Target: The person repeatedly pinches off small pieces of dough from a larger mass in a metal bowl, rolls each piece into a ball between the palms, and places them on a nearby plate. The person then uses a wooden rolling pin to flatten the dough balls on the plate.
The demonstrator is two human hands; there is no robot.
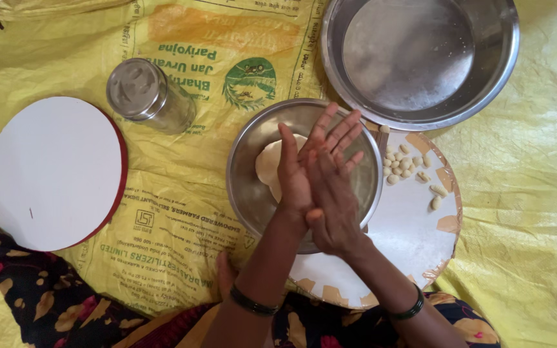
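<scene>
Dough [267,162] lies in a steel bowl [246,187], partly hidden under both hands. The left hand [294,174] and right hand [333,193] press palm to palm, fingers straight (whether anything sits between them cannot be told). Small dough pieces [404,164] rest on a round board [414,238] beside it.

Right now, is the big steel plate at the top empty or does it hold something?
Empty: the big steel plate shows only its bare shiny bottom. The small dough pieces lie on the round white board below it.
</scene>
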